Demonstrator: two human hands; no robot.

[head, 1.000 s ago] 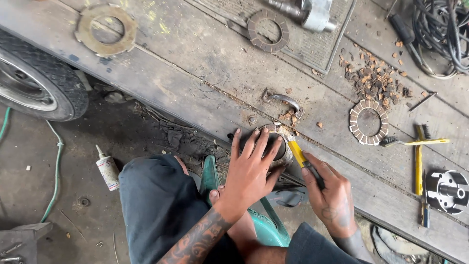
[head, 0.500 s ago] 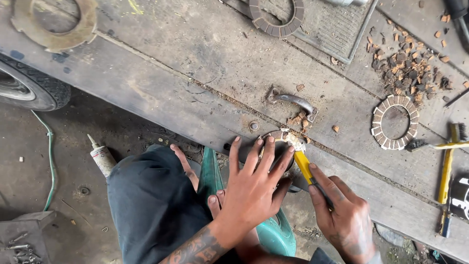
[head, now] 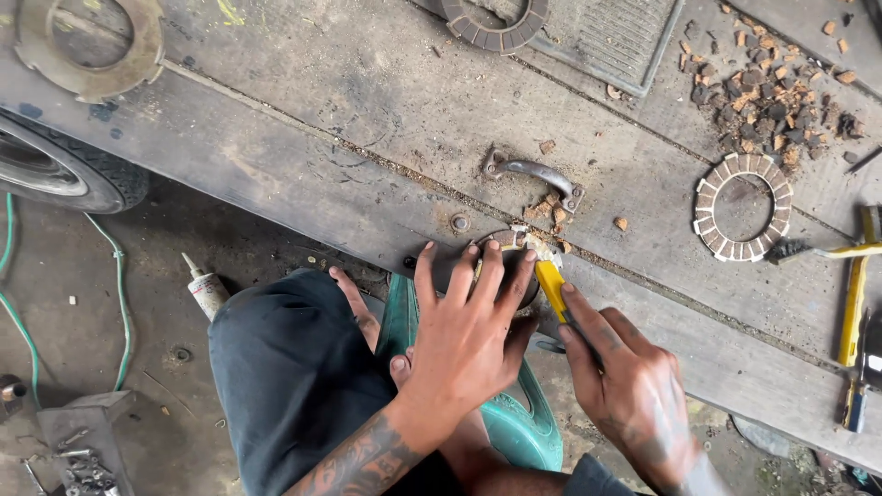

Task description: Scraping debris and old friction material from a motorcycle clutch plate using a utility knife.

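Head-cam view, looking down at a worn wooden desk (head: 303,110) w/ a person crouched at its front edge. Left hand (head: 469,326) is spread flat, fingers splayed, pressing on a round clutch plate (head: 501,243) at the desk's near edge; most of the plate is hidden under the palm, so it pins rather than grips. Right hand (head: 625,381) is curled tight around a yellow-handled knife (head: 553,287), blade tip at the plate's upper-right rim, where pale lining bits sit.

Just beyond the plate: a small metal handle (head: 537,173) fixed to the desk, w/ brown scraps beside it. Further right lies a second friction ring (head: 744,219) w/ pale pads, and behind it a pile of brown chips (head: 772,87). A bare metal ring (head: 87,46) sits top left; another dark ring (head: 496,23) top centre, partly cut off. Yellow tools (head: 854,285) at far right. Below the desk: a tyre (head: 73,174), a small tube (head: 204,289) on the floor, a green sandal (head: 514,422).
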